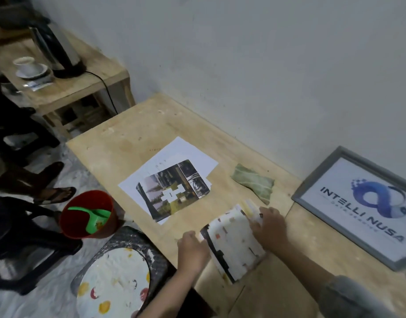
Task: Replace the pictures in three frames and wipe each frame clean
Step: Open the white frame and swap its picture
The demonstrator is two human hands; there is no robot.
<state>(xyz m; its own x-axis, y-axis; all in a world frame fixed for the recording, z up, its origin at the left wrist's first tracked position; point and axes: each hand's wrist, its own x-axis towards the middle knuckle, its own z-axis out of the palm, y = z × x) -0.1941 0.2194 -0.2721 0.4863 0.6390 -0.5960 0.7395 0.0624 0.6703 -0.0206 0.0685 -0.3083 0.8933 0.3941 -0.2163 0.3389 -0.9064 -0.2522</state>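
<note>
Head: both hands, left; right, grip frame edges.

Both hands on the white frame at the near table edge: left hand grips its left side, right hand its far corner. Prints lie left, green cloth beyond, grey frame against the right wall.

Dim, flat indoor light, soft overall blur, wide-angle bending at edges
</note>
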